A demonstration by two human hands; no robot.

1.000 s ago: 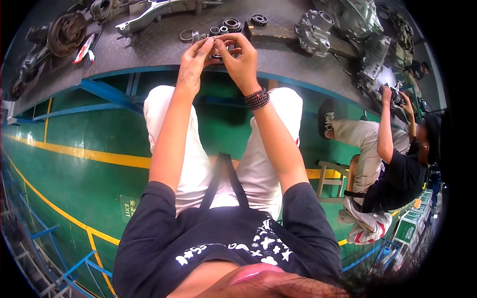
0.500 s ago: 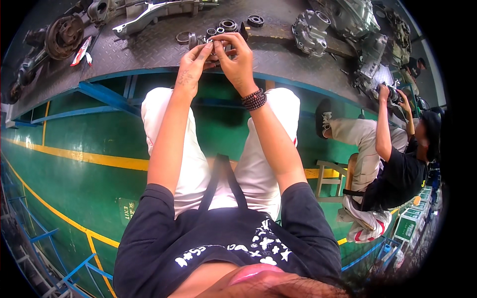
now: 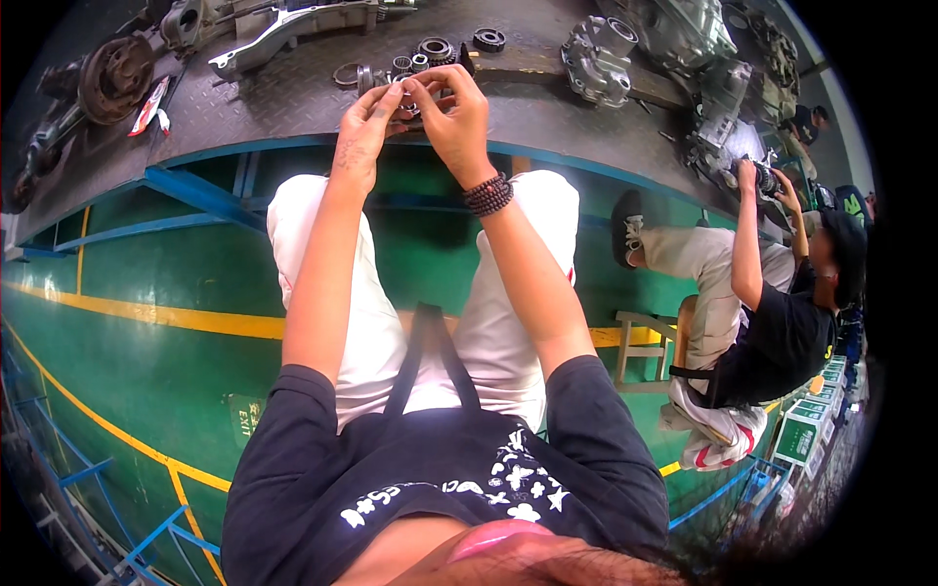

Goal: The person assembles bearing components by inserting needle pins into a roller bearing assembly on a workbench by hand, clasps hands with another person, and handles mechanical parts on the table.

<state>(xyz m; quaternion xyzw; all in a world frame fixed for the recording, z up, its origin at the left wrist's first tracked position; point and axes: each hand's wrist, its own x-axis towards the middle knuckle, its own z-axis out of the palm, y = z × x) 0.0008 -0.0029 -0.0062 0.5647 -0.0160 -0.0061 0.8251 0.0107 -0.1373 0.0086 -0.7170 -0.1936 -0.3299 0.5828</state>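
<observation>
Over the near edge of the workbench, my left hand (image 3: 363, 135) and my right hand (image 3: 455, 119) meet with thumbs and fingertips closed on a small metal part (image 3: 409, 104). Fingers cover most of it, so its exact kind is hidden. Just beyond my fingertips stand a toothed gear (image 3: 435, 49), a small ribbed bearing (image 3: 402, 64) and a shiny metal collar (image 3: 419, 62). A thin metal ring (image 3: 347, 75) lies to the left of them. Farther right sits another dark gear ring (image 3: 490, 39).
The steel workbench (image 3: 264, 107) carries a cast housing (image 3: 598, 63), a long bracket (image 3: 283, 29), a rusty drum hub (image 3: 115, 78) and a red-and-white packet (image 3: 149, 105). At right a seated co-worker (image 3: 772, 313) handles a dark part near a wooden stool (image 3: 640, 347).
The whole view has shifted slightly, moving the scene a little left. My hands stay together on the small metal part, with only slight finger movement.
</observation>
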